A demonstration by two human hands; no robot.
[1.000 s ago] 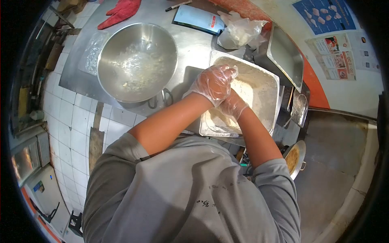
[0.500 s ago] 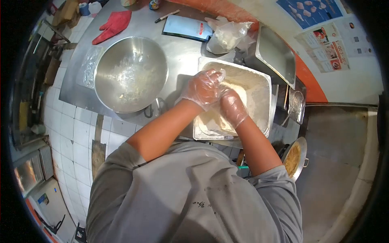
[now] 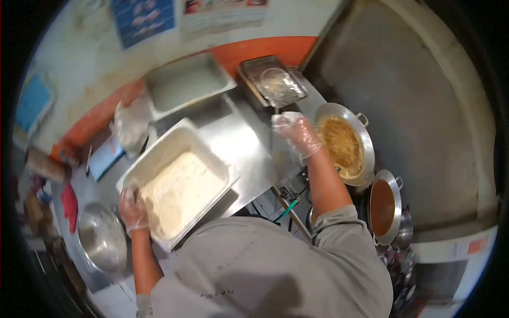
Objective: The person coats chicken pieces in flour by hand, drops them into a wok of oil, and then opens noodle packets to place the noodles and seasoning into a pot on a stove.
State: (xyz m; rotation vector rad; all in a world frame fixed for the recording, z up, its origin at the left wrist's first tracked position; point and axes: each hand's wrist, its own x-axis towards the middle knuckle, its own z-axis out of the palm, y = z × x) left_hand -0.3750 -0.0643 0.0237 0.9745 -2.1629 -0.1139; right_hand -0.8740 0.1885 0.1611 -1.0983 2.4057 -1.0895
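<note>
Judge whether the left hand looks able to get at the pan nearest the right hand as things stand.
Probably not easily: the left hand is at the left side of the powder tray, and that tray and the right forearm lie towards the pan.

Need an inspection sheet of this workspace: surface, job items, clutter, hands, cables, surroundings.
Surface: metal counter, glare patches
Job's things: tub holding pale powder; skimmer over a metal tray; wok with bubbling-looking yellow contents
Clutter: red mitt, blue packet, plastic bag, metal bowl
Hands: both in clear gloves; left hand at tub's side, right hand by skimmer's handle; grips unclear
Cables: green hose or cord below counter edge; type unclear
Surroundings: wall posters; second pan of brown liquid beside the wok
</note>
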